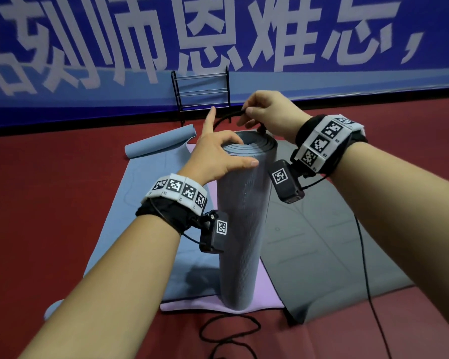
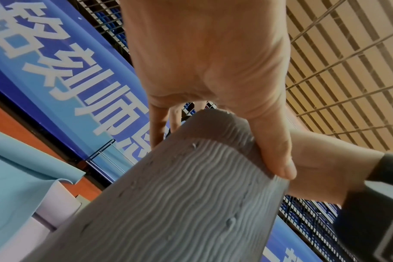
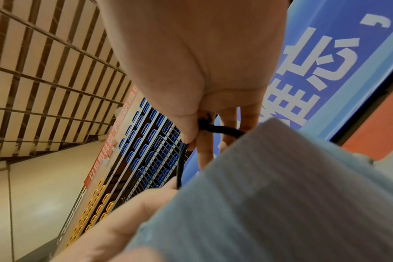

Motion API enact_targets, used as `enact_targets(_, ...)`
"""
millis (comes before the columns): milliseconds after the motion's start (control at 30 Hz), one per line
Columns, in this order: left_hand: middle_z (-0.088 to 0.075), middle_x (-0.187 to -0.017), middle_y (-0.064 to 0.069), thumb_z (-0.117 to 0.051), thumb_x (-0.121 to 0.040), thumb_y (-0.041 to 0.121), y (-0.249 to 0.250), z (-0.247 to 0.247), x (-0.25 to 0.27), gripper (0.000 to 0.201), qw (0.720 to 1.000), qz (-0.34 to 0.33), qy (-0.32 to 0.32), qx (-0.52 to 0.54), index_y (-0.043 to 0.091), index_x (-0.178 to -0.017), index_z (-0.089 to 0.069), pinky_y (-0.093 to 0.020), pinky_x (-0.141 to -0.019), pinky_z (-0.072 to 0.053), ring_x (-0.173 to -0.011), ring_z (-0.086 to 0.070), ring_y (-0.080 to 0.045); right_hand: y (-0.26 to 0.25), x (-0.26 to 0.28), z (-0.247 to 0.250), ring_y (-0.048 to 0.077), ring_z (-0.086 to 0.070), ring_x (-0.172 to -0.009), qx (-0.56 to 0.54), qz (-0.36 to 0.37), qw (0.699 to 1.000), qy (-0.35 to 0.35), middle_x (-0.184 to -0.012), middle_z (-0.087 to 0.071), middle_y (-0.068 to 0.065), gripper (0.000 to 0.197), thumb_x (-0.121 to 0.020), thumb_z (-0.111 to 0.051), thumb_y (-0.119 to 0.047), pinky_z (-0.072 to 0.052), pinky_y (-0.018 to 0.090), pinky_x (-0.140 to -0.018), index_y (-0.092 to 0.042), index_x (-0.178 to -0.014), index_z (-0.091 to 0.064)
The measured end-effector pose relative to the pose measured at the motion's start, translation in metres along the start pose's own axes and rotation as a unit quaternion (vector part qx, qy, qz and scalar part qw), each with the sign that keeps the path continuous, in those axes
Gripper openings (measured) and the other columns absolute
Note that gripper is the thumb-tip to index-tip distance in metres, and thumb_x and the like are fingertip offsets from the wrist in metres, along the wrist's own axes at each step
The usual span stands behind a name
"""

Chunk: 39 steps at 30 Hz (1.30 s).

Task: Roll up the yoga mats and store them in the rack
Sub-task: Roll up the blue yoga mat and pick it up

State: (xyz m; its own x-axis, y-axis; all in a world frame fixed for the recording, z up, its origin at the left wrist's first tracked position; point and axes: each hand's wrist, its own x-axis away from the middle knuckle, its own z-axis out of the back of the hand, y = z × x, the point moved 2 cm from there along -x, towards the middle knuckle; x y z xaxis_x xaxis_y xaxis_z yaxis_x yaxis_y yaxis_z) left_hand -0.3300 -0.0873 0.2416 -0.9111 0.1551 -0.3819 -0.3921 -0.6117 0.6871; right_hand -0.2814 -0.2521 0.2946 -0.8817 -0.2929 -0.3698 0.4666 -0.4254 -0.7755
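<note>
The left hand [image 2: 213, 70] grips the top of the upright rolled grey mat [image 2: 180, 203].

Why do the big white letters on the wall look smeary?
Head view: the banner letters are streaked by motion blur, while the rolled mat looks sharper. Right wrist view: the mat is soft and blurry. Left wrist view: its ripples look crisp.

Bare red floor [image 1: 49, 203] left of blue mat [image 1: 140, 203], upright rolled grey mat [image 1: 244, 216] blocking the middle, rack [image 1: 202, 92] at the far wall, black cord [image 1: 228, 330] looped at the mats' near edge.
</note>
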Motion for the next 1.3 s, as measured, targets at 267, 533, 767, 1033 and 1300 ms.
enact_targets(267, -0.039, -0.123, 0.0, -0.091, -0.064, 0.045, -0.005, 0.0, -0.002, 0.04, 0.999, 0.017, 0.046, -0.014, 0.029, -0.095, -0.07, -0.021, -0.099, -0.042, -0.113, -0.047, -0.011, 0.008, 0.007, 0.011, 0.006, -0.056, -0.066, 0.178, 0.026, 0.984, 0.009, -0.076, -0.063, -0.008, 0.006, -0.093, -0.063, -0.017, -0.041, 0.014, -0.06, -0.02, -0.092, -0.068)
enact_targets(533, -0.036, -0.116, 0.001, -0.087, -0.06, 0.059, -0.015, 0.01, -0.006, 0.049, 0.996, 0.028, 0.071, -0.045, 0.031, -0.096, -0.07, -0.032, -0.099, -0.048, -0.112, -0.046, -0.015, 0.031, 0.028, -0.002, 0.018, -0.052, -0.057, 0.042, 0.001, 0.998, 0.036, -0.067, -0.059, 0.004, 0.005, -0.09, -0.067, -0.014, -0.043, 0.028, -0.052, -0.011, -0.086, -0.068)
enact_targets(767, -0.044, -0.116, 0.004, -0.079, -0.05, 0.071, -0.015, 0.009, -0.006, 0.073, 0.995, 0.015, 0.082, -0.06, 0.034, -0.106, -0.051, -0.041, -0.099, -0.048, -0.114, -0.047, -0.018, 0.05, 0.047, -0.019, 0.017, -0.055, -0.061, -0.088, 0.022, 0.991, 0.095, -0.073, -0.056, 0.01, 0.015, -0.089, -0.069, -0.017, -0.049, 0.031, -0.057, -0.006, -0.096, -0.062)
enact_targets(1033, -0.057, -0.113, 0.003, -0.092, -0.054, 0.05, -0.008, 0.016, -0.012, 0.067, 0.999, 0.024, 0.022, -0.037, 0.022, -0.104, -0.056, -0.022, -0.076, -0.049, -0.097, -0.053, -0.008, 0.058, 0.058, -0.02, 0.017, -0.053, -0.063, -0.081, 0.048, 0.988, 0.12, -0.073, -0.055, 0.01, 0.011, -0.09, -0.068, -0.022, -0.048, 0.035, -0.061, -0.02, -0.092, -0.058)
enact_targets(1300, -0.061, -0.098, -0.007, -0.093, -0.062, 0.025, -0.008, 0.032, -0.012, 0.047, 0.999, 0.03, -0.033, 0.004, 0.02, -0.097, -0.061, -0.041, -0.085, -0.055, -0.089, -0.056, -0.015, 0.061, 0.062, -0.023, 0.013, -0.054, -0.074, -0.114, 0.049, 0.987, 0.103, -0.084, -0.061, 0.011, 0.023, -0.078, -0.074, -0.04, -0.049, 0.039, -0.071, -0.031, -0.089, -0.055)
